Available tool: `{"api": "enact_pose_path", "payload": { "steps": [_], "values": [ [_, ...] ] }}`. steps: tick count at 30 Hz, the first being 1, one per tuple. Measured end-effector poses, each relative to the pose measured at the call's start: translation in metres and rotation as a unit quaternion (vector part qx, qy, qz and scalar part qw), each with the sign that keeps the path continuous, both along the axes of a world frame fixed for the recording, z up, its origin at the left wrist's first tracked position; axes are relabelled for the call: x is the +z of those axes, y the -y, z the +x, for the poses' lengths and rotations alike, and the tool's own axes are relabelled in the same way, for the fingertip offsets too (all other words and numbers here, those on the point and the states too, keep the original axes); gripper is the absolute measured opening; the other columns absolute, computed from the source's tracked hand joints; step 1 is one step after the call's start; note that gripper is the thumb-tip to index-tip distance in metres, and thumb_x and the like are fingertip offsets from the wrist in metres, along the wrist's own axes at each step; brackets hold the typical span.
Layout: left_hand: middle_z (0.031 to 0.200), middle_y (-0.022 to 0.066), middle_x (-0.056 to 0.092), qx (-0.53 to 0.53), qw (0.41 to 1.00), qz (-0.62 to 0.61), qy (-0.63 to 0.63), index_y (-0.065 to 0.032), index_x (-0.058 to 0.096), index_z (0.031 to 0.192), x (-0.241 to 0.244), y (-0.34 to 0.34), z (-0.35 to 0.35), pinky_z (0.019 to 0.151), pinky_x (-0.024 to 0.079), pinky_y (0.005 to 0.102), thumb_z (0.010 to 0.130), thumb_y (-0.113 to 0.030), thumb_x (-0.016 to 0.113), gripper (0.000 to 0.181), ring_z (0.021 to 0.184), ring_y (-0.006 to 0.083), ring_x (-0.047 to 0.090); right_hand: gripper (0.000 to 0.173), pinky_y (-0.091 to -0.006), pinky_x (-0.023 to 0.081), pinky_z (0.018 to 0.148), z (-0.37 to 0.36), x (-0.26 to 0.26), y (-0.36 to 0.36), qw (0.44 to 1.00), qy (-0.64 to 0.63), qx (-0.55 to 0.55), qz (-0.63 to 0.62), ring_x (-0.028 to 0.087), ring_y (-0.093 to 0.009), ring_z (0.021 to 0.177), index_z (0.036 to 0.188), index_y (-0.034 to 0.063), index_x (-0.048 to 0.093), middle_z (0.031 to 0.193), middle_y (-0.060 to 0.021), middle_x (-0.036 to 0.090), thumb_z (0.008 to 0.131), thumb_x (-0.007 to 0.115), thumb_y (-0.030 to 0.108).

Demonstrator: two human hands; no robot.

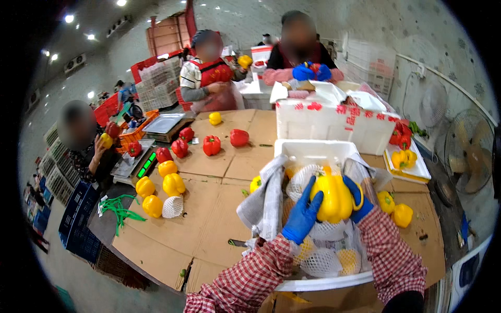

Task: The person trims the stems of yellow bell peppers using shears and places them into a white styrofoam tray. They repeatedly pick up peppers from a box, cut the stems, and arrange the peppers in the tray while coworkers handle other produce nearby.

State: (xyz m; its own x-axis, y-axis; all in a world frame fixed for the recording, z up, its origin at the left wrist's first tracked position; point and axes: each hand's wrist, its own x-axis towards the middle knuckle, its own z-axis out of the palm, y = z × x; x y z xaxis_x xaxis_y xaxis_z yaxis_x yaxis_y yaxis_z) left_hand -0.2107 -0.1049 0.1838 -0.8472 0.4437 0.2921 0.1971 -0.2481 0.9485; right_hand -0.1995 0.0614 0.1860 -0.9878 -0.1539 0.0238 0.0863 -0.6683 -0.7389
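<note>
Between my blue-gloved hands is a large yellow bell pepper [332, 197], held above a white foam box [327, 283]. My left hand [303, 215] presses on the pepper's left side with spread fingers. On its other side, my right hand [361, 205] grips it, partly hidden behind a thin yellow loop [358, 200]. Inside the box lie peppers in white foam net sleeves [321, 263], some showing yellow through the mesh. Printed paper [273, 203] lines the box and folds over its left wall.
Cardboard [211, 211] covers the table. Loose red peppers [211, 145] and yellow peppers [173, 184] lie left, near a scale [143, 166] and green ties [119, 211]. A second foam box [328, 125] stands behind; a white tray [409, 175] sits right. Co-workers handle peppers across the table.
</note>
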Motion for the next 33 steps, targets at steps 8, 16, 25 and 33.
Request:
{"api": "enact_pose_path", "payload": {
  "steps": [8,16,25,33],
  "values": [
    [0.074,0.0017,0.051,-0.020,0.980,0.127,0.150,-0.0136,0.038,0.119,0.009,0.003,-0.002,0.050,0.036,0.0146,0.081,-0.017,0.049,0.040,0.054,0.0039,0.040,0.049,-0.0383,0.037,0.085,-0.002,0.003,0.006,0.988,0.082,0.102,-0.078,0.048,-0.022,0.098,0.114,0.0088,0.037,0.108,-0.0094,0.048,0.080,0.037,0.044],
    [0.110,0.0170,0.042,0.099,0.977,-0.043,-0.187,-0.0044,0.025,0.123,0.001,-0.007,0.001,0.082,0.037,0.0318,0.069,-0.014,0.062,0.067,0.100,0.0236,0.043,0.056,-0.0432,0.035,0.086,-0.003,0.006,0.011,0.997,0.029,0.043,-0.060,0.045,-0.026,0.101,0.118,0.0079,0.033,0.111,-0.0128,0.044,0.077,0.043,0.045],
    [0.110,0.0163,0.037,0.063,0.989,0.029,-0.132,-0.0080,0.027,0.123,0.014,-0.003,0.002,0.088,0.032,0.0330,0.069,-0.016,0.062,0.065,0.102,0.0266,0.039,0.055,-0.0451,0.034,0.087,0.004,0.018,0.018,0.997,-0.014,0.027,-0.064,0.042,-0.028,0.103,0.119,0.0066,0.030,0.115,-0.0148,0.040,0.077,0.047,0.038],
    [0.111,0.0154,0.037,0.213,0.935,-0.088,-0.269,-0.0048,0.033,0.117,0.023,-0.002,0.012,0.091,0.028,0.0338,0.071,-0.017,0.059,0.055,0.106,0.0263,0.036,0.048,-0.0374,0.037,0.087,0.009,0.022,0.032,0.995,0.032,0.036,-0.084,0.044,-0.025,0.102,0.117,0.0049,0.031,0.112,-0.0140,0.042,0.079,0.047,0.031]
  ]
}}
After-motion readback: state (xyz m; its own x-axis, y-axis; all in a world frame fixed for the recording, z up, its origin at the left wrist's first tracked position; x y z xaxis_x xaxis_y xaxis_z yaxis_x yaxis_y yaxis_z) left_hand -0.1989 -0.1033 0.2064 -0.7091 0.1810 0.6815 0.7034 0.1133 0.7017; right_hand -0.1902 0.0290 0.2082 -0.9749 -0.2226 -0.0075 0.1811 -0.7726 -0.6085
